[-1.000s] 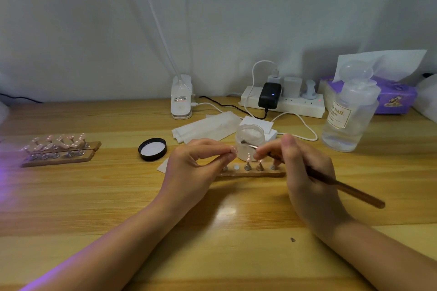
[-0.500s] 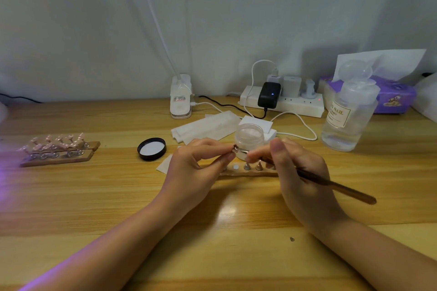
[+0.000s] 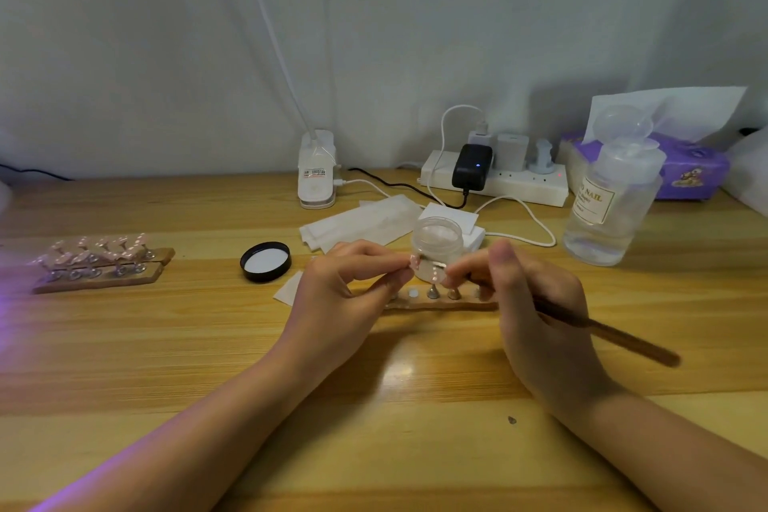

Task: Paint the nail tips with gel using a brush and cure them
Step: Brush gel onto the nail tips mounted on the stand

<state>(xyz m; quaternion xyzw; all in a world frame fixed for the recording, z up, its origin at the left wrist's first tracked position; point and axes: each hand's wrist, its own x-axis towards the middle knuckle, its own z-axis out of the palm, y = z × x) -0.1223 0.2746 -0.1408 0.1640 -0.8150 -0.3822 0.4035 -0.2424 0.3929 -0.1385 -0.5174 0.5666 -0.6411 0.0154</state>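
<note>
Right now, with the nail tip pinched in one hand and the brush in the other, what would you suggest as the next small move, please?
Probably bring the brush tip onto the nail tip and stroke gel on: the left hand pinches it near the open gel jar, and the right hand grips the brush beside it.

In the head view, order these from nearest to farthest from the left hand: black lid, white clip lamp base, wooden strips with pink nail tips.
From the left hand:
1. black lid, just to its left.
2. white clip lamp base, behind it by the wall.
3. wooden strips with pink nail tips, far left.
</note>
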